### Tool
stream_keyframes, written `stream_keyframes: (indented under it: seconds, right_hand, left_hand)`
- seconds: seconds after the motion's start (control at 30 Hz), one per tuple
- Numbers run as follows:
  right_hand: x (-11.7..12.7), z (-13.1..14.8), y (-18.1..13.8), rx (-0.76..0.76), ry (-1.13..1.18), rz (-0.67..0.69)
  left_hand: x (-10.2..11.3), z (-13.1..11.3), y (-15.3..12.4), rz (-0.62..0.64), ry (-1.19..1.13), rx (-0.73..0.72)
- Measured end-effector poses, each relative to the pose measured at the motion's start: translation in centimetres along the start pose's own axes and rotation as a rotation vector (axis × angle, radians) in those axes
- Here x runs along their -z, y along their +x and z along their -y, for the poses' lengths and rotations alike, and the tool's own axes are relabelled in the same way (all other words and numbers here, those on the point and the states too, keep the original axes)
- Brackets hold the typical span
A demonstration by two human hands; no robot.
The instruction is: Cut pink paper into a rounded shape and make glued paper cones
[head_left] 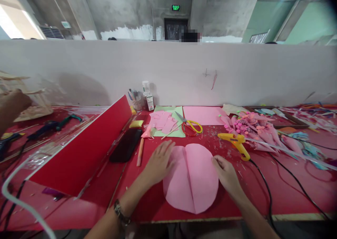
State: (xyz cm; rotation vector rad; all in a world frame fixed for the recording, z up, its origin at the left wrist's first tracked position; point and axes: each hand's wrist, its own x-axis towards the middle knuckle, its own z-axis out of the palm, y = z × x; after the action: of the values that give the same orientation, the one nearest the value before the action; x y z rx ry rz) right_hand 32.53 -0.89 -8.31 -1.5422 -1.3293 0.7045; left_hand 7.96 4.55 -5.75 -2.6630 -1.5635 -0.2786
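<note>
A pink folded paper shape (193,179), rounded like a cone laid flat with two overlapping flaps, lies on the red table (263,196) in front of me. My left hand (158,163) rests flat on its left flap, fingers stretched out. My right hand (225,172) presses the right edge of the paper with its fingertips, fingers loosely curled; whether it grips the edge is unclear.
A yellow glue gun (235,142) with a black cord lies right of the paper. Yellow-handled scissors (191,124), pink paper scraps (162,121), a black phone (126,144) and a red divider (84,147) sit behind and left. Pink paper cones (256,128) pile at right. Another person's hand (12,105) shows far left.
</note>
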Motion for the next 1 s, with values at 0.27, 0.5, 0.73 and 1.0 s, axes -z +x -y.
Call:
stream_keyframes:
  seconds: [0.27,0.5,0.73,1.0]
  right_hand:
    - [0.2,-0.1,0.1,-0.107,0.059,0.060]
    - [0.3,-0.2,-0.6,-0.045,-0.036,0.085]
    - [-0.1,-0.2,-2.1,-0.022,-0.263,0.088]
    - [-0.5,0.2,-2.9,0.029,-0.495,0.066]
  left_hand:
    - [-0.9,-2.1,0.0,0.110,-0.095,-0.187]
    - [-1.3,-2.1,1.3,0.101,-0.089,-0.115]
    - [-1.7,-3.1,1.9,0.076,-0.010,-0.051]
    - [-1.8,-2.9,2.7,0.098,0.010,-0.069]
